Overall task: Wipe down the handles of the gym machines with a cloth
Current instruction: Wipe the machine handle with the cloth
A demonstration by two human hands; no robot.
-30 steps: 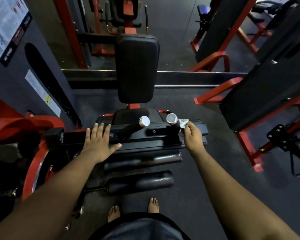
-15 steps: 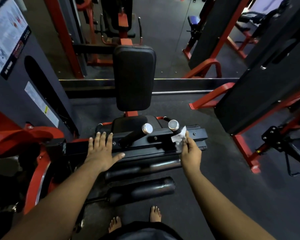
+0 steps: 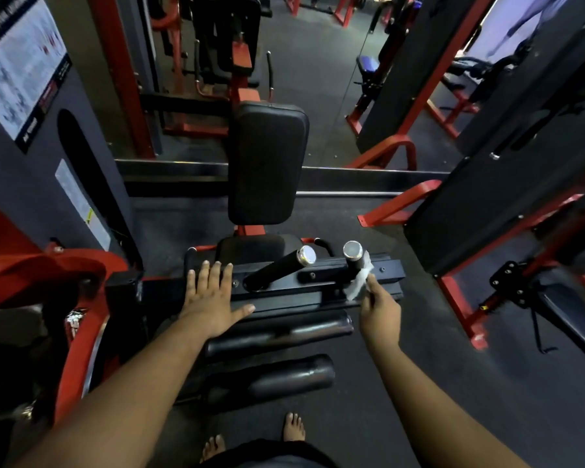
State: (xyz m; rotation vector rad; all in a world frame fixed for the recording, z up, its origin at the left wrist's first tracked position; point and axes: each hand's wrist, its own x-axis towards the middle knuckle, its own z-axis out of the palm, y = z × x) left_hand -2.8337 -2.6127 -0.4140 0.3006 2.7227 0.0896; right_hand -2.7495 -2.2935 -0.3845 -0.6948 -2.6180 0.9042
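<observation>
Two black handles with silver end caps stick up from the black bar of a seated machine: the left handle (image 3: 277, 267) and the right handle (image 3: 352, 255). My right hand (image 3: 379, 307) pinches a small white cloth (image 3: 360, 278) that lies against the right side of the right handle. My left hand (image 3: 213, 297) rests flat, fingers straight, on the machine's black crossbar (image 3: 318, 276), left of both handles.
A black backrest pad (image 3: 267, 162) and seat stand beyond the handles. Two black roller pads (image 3: 277, 332) lie below the bar near my bare feet (image 3: 293, 427). A weight stack housing (image 3: 48, 157) is at left; red-framed machines (image 3: 520, 211) crowd the right.
My right hand has drawn back down and to the right, trailing the cloth down the right handle. The view has tilted upward a little. My left hand has stayed on the bar.
</observation>
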